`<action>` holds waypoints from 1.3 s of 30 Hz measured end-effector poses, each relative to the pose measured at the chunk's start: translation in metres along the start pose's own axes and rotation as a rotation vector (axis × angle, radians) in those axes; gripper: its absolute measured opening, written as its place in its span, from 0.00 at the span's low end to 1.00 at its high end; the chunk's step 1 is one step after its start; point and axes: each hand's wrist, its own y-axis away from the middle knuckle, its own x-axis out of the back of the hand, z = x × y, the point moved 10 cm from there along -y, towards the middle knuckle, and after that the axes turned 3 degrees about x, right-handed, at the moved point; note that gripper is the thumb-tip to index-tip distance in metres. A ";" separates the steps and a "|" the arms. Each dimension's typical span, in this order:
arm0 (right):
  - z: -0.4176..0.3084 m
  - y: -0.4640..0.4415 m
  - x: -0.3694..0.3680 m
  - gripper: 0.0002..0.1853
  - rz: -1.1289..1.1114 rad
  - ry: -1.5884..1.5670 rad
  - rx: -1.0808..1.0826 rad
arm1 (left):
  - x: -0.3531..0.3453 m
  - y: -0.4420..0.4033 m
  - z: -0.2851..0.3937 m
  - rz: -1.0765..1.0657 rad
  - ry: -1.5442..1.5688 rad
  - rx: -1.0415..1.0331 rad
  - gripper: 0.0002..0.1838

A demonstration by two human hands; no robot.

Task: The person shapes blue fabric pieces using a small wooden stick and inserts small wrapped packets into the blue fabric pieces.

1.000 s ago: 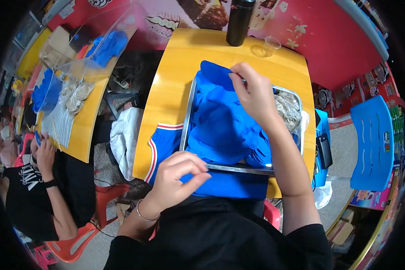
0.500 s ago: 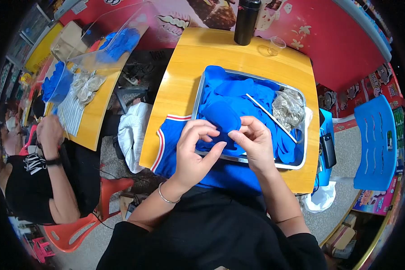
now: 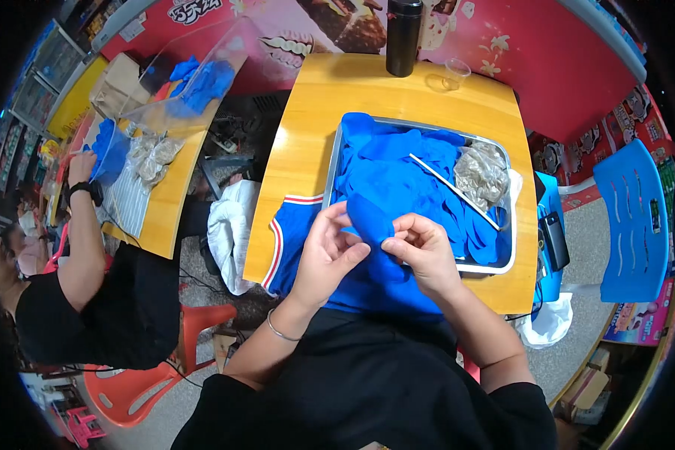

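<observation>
A blue rounded fabric piece (image 3: pixel 370 219) is held up between my hands, above the near edge of the metal tray. My right hand (image 3: pixel 427 255) pinches its right edge between thumb and index finger. My left hand (image 3: pixel 326 255) curls its fingers around the left edge, partly hidden behind it, with the thumb apart from the fingers. Behind them, the metal tray (image 3: pixel 508 251) holds a heap of similar blue pieces (image 3: pixel 397 169), a thin white stick (image 3: pixel 454 191) and a clear plastic bag of small greyish items (image 3: pixel 481 176). Blue cloth with red-white trim (image 3: pixel 296 232) lies under the tray's near side.
On the wooden table (image 3: pixel 337 82) stand a black bottle (image 3: pixel 403 37) and a clear cup (image 3: pixel 457 71). A blue chair (image 3: pixel 630 225) is at right. At left, a co-worker's arm (image 3: pixel 82 247) reaches to a clear tub (image 3: pixel 112 157) of blue pieces on another table.
The blue piece has turned more upright and narrower, and my left fingers have come closer around it. The co-worker's hand has moved away from me, up to the tub. The view has shifted slightly.
</observation>
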 end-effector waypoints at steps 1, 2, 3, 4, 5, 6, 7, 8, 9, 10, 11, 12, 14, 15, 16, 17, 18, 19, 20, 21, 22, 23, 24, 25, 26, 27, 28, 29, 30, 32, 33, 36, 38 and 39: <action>-0.001 0.003 0.001 0.08 -0.004 0.007 -0.010 | 0.003 0.001 -0.009 0.012 0.017 0.039 0.26; -0.001 0.005 0.002 0.08 -0.007 0.014 -0.020 | 0.004 0.002 -0.017 0.007 0.007 0.116 0.23; -0.001 0.006 0.004 0.08 0.000 0.022 -0.014 | 0.006 0.004 -0.023 0.003 -0.002 0.194 0.20; -0.002 0.008 0.006 0.08 0.007 0.031 -0.008 | 0.007 0.006 -0.030 -0.003 -0.011 0.271 0.17; -0.003 0.010 0.009 0.08 0.014 0.042 -0.003 | 0.007 0.007 -0.029 0.008 -0.015 0.270 0.12; -0.004 0.011 0.012 0.09 0.026 0.047 0.002 | 0.007 0.007 -0.027 0.018 -0.019 0.269 0.08; -0.007 0.012 0.014 0.09 0.037 0.052 0.008 | 0.007 0.007 -0.026 0.028 -0.022 0.267 0.05; -0.009 0.013 0.016 0.10 0.046 0.057 0.014 | 0.007 0.008 -0.026 0.020 -0.047 0.269 0.04; -0.008 0.013 0.019 0.11 0.064 0.074 0.021 | 0.006 0.008 -0.027 0.011 -0.072 0.271 0.04; -0.008 0.013 0.021 0.10 0.069 0.056 0.028 | 0.006 0.009 -0.028 0.003 -0.097 0.274 0.05; -0.009 0.012 0.023 0.10 0.074 0.038 0.035 | 0.006 0.009 -0.032 -0.014 -0.074 0.287 0.04; -0.010 0.010 0.024 0.10 0.078 0.019 0.042 | 0.007 0.008 -0.037 -0.030 -0.052 0.300 0.04; -0.013 0.007 0.024 0.09 0.090 0.032 0.048 | 0.007 0.010 -0.042 -0.042 0.041 0.333 0.04; -0.014 0.006 0.024 0.09 0.087 0.043 0.058 | 0.006 0.010 -0.044 -0.039 0.112 0.350 0.05; -0.015 0.004 0.023 0.10 0.083 0.053 0.069 | 0.005 0.011 -0.045 -0.035 0.182 0.365 0.06; -0.016 0.004 0.023 0.10 0.075 0.072 0.065 | 0.006 0.010 -0.045 -0.028 0.171 0.361 0.07; -0.017 0.003 0.023 0.10 0.075 0.072 0.068 | 0.005 0.010 -0.045 -0.021 0.162 0.359 0.08; -0.016 0.003 0.024 0.10 0.075 0.072 0.069 | 0.006 0.010 -0.045 -0.012 0.154 0.360 0.09; -0.015 0.001 0.024 0.11 0.075 0.071 0.071 | 0.006 0.011 -0.046 -0.001 0.162 0.369 0.08; -0.013 0.000 0.027 0.11 0.088 0.075 0.072 | 0.007 0.012 -0.046 0.009 0.170 0.379 0.08; -0.013 0.000 0.026 0.11 0.084 0.076 0.068 | 0.007 0.012 -0.047 0.015 0.178 0.388 0.08; -0.014 0.001 0.025 0.11 0.081 0.076 0.064 | 0.006 0.012 -0.049 0.004 0.214 0.389 0.08; -0.014 0.001 0.025 0.11 0.080 0.077 0.059 | 0.005 0.012 -0.051 -0.007 0.252 0.390 0.08; -0.014 0.000 0.025 0.12 0.077 0.062 0.068 | 0.004 0.012 -0.053 -0.018 0.289 0.390 0.08; -0.014 -0.001 0.025 0.12 0.079 0.064 0.074 | 0.003 0.012 -0.052 -0.023 0.286 0.377 0.08; -0.014 -0.001 0.025 0.12 0.081 0.067 0.079 | 0.003 0.011 -0.052 -0.028 0.284 0.362 0.08; -0.014 -0.002 0.025 0.12 0.082 0.069 0.085 | 0.002 0.011 -0.051 -0.032 0.282 0.348 0.08; -0.013 -0.002 0.026 0.12 0.085 0.081 0.082 | 0.002 0.010 -0.050 -0.025 0.270 0.336 0.08; -0.012 -0.003 0.027 0.12 0.088 0.092 0.079 | 0.002 0.010 -0.049 -0.019 0.258 0.324 0.08; -0.014 -0.002 0.026 0.13 0.088 0.111 0.086 | 0.002 0.009 -0.048 -0.008 0.242 0.304 0.08; -0.017 -0.002 0.024 0.13 0.084 0.118 0.095 | 0.002 0.009 -0.047 -0.003 0.237 0.295 0.08; -0.031 -0.001 0.023 0.14 0.148 0.319 0.263 | 0.002 0.007 -0.044 -0.001 0.234 0.261 0.07; -0.044 0.004 0.022 0.15 0.198 0.538 0.393 | 0.000 0.005 -0.040 0.002 0.230 0.229 0.07; -0.051 0.008 0.020 0.15 0.213 0.661 0.444 | -0.001 0.003 -0.037 0.008 0.225 0.208 0.07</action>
